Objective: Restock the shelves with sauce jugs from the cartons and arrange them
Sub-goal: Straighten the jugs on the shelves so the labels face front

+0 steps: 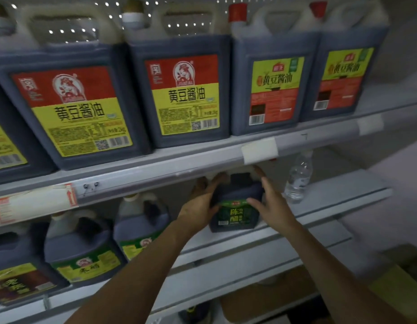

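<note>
A: Report position of the jug being handled.

B: The dark jug (235, 206) with the green label stands upright on the middle shelf (319, 206), set back from the front edge, its top just under the upper shelf (156, 164). A clear water bottle (297, 178) stands near it to the right, apart from it.

A: Left hand?

B: The left hand (200, 206) lies against the jug's left side. Fingers are straight, close together, reaching up along the shoulder of the jug; the thumb touches the front near the label.

A: Right hand?

B: The right hand (270, 202) lies against the jug's right side. Fingers are extended and slightly spread; the thumb rests across the top of the label. Whether the fingertips curl behind the jug cannot be told.

A: Neighbouring stock?

B: Left on the same shelf: two round jugs (86, 251) with green-and-yellow labels. Upper shelf: a row of large jugs, two with red-and-yellow labels (179, 90), two with red caps (272, 85). A blank white tag (260, 150) is clipped to the upper shelf's edge above the hands
</note>
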The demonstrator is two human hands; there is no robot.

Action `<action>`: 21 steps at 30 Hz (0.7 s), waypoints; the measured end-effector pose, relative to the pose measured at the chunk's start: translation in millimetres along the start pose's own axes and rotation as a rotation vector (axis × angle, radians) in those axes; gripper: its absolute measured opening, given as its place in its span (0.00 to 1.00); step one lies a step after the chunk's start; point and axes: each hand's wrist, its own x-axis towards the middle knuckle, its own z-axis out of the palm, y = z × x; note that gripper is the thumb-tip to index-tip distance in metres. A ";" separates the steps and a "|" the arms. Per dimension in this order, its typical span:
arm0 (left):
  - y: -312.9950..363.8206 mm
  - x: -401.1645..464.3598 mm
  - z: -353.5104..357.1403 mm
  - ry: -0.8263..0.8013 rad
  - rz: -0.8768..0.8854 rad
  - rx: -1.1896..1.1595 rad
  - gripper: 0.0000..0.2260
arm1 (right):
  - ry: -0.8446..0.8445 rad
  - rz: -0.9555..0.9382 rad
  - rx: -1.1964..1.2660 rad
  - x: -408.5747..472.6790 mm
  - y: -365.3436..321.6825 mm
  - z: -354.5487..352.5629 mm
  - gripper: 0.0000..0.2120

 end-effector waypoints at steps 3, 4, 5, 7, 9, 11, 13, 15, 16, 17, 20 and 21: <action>-3.0 -4.6 0.5 0.071 0.003 0.005 0.39 | 0.081 -0.055 0.019 -5.6 4.8 10.8 0.36; -1.2 -8.5 0.5 0.080 -0.007 0.031 0.39 | 0.101 -0.074 0.011 -7.4 5.7 12.9 0.36; 0.0 -13.5 1.5 0.088 -0.031 0.082 0.37 | 0.098 -0.082 0.013 -8.3 5.5 14.9 0.36; 3.9 -22.6 0.9 0.103 -0.081 0.241 0.33 | 0.066 -0.086 0.024 -7.1 4.1 18.2 0.36; 7.1 -33.4 -2.6 0.135 -0.143 0.352 0.28 | 0.019 -0.104 0.033 -4.2 0.0 24.4 0.36; 4.6 -49.6 -6.5 0.188 -0.203 0.401 0.27 | -0.027 -0.132 0.049 -2.4 -8.0 34.6 0.35; -1.4 -65.4 -7.8 0.238 -0.245 0.448 0.30 | -0.062 -0.163 0.075 -2.5 -18.0 46.4 0.34; -6.6 -76.7 -8.2 0.272 -0.281 0.481 0.33 | -0.090 -0.179 0.090 -1.5 -27.6 57.4 0.34; -8.9 -80.6 -9.2 0.288 -0.293 0.481 0.33 | -0.099 -0.183 0.087 -0.8 -31.8 62.7 0.35; -10.0 -83.7 -11.0 0.301 -0.297 0.473 0.34 | -0.106 -0.185 0.080 -0.3 -35.4 66.6 0.36; -15.5 -93.0 -16.5 0.313 -0.304 0.422 0.34 | -0.134 -0.178 0.070 0.3 -42.0 74.6 0.38; -17.5 -95.3 -17.8 0.312 -0.294 0.413 0.35 | -0.137 -0.173 0.068 0.6 -42.2 75.3 0.38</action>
